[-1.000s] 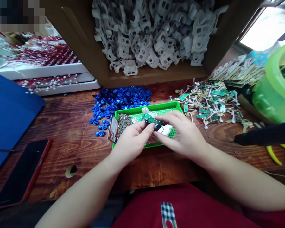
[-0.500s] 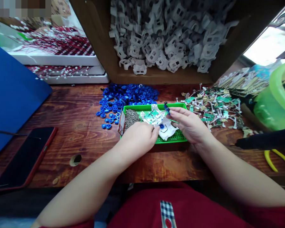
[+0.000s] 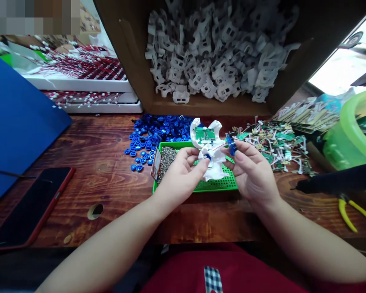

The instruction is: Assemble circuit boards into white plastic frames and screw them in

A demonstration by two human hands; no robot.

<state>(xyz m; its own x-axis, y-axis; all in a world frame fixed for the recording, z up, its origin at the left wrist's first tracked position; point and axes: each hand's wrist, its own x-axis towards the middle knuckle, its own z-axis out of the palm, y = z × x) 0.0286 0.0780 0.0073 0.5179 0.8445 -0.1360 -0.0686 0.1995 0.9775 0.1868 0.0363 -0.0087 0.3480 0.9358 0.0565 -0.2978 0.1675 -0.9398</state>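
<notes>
Lifted and tipped up since half a second ago, the white frame [image 3: 214,153] is now raised over the green tray [image 3: 222,186], its far end standing above the tray's far rim; in the earlier frame it lies low in the tray. Its curved arms and the green circuit board [image 3: 205,133] set between them now face the camera more fully. The left hand [image 3: 183,175] moves with it: its grip is clamped on the left side of the white frame, the thumb near a round blue spot on the near part.

The right hand [image 3: 253,171] turns its palm further inward, and its grip is together on a dark blue piece [image 3: 232,144], pinched between thumb and fingers just to the right of the white frame. Whether its lower fingers also touch the frame, I cannot tell.

Unchanged around them, screws [image 3: 167,160] fill the left end of the tray beside an upright card [image 3: 156,162]. Blue parts [image 3: 164,128] lie heaped on the far left of the tray, and small boards with wires [image 3: 277,142] on the far right. On the bench [image 3: 110,154], a phone [image 3: 30,207] rests at the near left, and yellow-handled pliers [image 3: 347,213] lie at the right
</notes>
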